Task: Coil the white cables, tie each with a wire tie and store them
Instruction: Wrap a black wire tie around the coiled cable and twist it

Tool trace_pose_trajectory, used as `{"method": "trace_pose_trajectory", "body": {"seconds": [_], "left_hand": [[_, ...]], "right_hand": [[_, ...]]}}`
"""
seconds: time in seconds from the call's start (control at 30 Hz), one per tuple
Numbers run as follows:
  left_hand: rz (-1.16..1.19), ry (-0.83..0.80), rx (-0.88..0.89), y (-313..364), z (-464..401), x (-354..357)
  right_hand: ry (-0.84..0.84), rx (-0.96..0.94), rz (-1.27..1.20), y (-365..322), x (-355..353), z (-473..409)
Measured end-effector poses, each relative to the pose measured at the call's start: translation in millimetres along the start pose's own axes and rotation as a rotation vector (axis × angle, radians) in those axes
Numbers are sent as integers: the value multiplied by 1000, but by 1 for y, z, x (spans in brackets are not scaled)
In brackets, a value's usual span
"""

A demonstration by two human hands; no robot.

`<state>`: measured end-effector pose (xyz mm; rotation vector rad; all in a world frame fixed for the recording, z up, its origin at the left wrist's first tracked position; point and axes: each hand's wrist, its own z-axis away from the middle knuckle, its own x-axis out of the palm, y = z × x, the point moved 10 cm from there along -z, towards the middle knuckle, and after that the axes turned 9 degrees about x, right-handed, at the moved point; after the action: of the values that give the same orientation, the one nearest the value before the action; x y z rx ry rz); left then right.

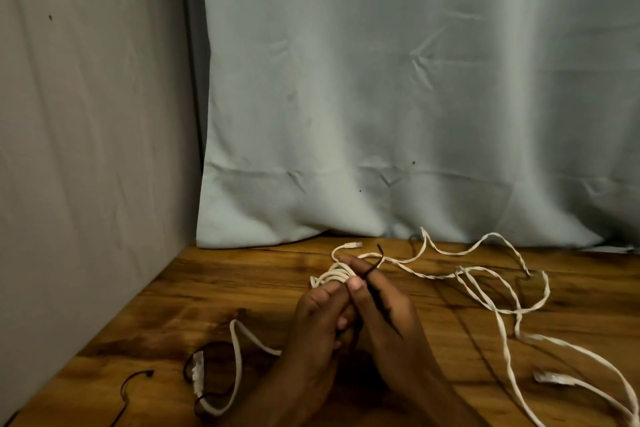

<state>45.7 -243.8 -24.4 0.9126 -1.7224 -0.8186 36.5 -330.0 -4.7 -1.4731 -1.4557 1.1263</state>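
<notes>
Item: coiled white cable [334, 277], held off the wooden table [214, 288] at the centre of view. My left hand [318, 319] curls round the bundle from below, thumb laid across the loops. My right hand [384, 315] pinches a dark wire tie [375, 267] against the coil; one end of the tie stands up past my fingertips toward 12 o'clock, the other trails back across my right hand toward 5 o'clock. The tie looks passed round the loops but not yet twisted closed, as far as I can judge.

Item: this cable's plug [353, 245], lying just beyond the coil at 12 o'clock.

Item: uncoiled white cable [502, 308], sprawled from 1 to 5 o'clock, with a plug [550, 377] near 4 o'clock. Whether it is one cable or two I cannot tell.

Item: white cable end [239, 357] at 8 o'clock, loose, with a connector [198, 371] and a spare dark tie [207, 347] beside it.

Item: further dark tie [136, 378] at 8 o'clock, near the table edge.

Status: first coil formed, tying under way. Remaining: finish this tie, coil and tie the loose cable, store everything. No storage place is in view.
</notes>
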Motion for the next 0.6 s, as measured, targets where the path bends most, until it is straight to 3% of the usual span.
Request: {"method": "trace_pose_trajectory", "body": {"seconds": [0.33,0.6], "left_hand": [[-206,-3,-35,-10,1,-7],[-40,44,-146,-23,4,-9]], "right_hand": [[97,145,23,17,-12,-4],[72,110,108,10,-11,-2]]}}
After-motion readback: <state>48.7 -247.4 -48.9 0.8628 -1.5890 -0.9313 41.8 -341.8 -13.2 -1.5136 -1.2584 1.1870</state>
